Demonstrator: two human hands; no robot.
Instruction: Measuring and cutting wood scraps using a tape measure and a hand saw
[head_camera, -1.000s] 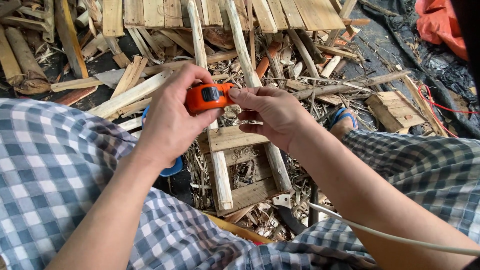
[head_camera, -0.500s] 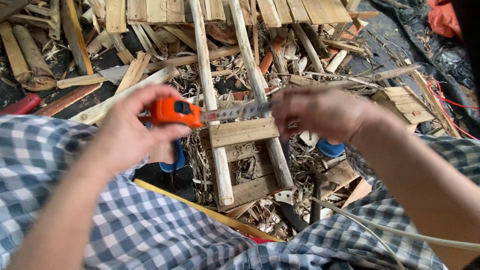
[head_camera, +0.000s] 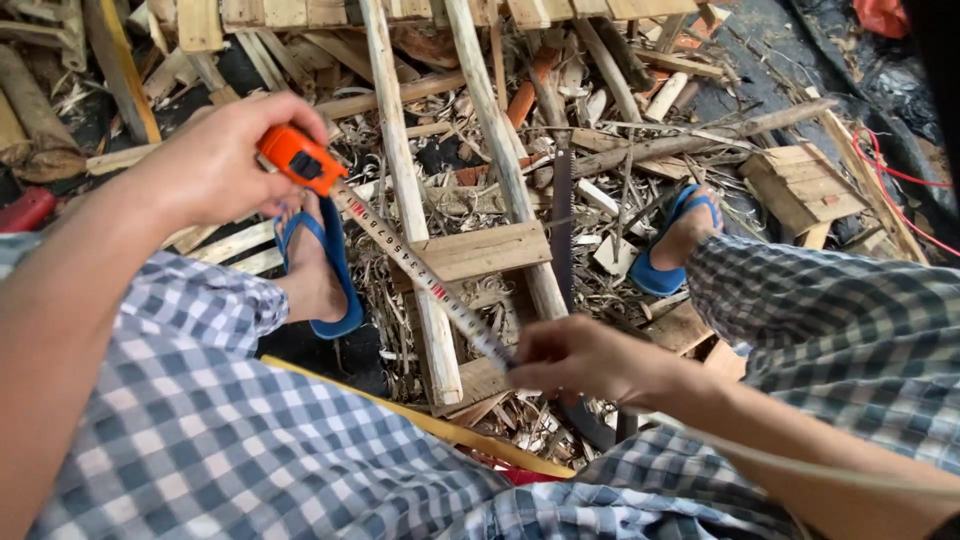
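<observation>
One orange tape measure (head_camera: 300, 158), clasped in my left hand (head_camera: 215, 160); one tape blade (head_camera: 420, 277) drawn diagonally, its end pinched by my right hand (head_camera: 585, 358). Beneath: one wooden frame (head_camera: 470, 255) of two long poles, amid offcuts. Two blue sandals (head_camera: 322, 262).

Handsaw (head_camera: 562, 215), blue sandals (head_camera: 330, 270), wood scraps & shavings (head_camera: 610, 110) on ground.

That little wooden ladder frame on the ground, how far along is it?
Done: the small ladder-like frame of two pale wooden poles already carries a flat crosspiece. In hand: the left hand holds the orange tape measure case, the right hand pulls its blade along a pole. Left: no other rung shows higher up.
</observation>
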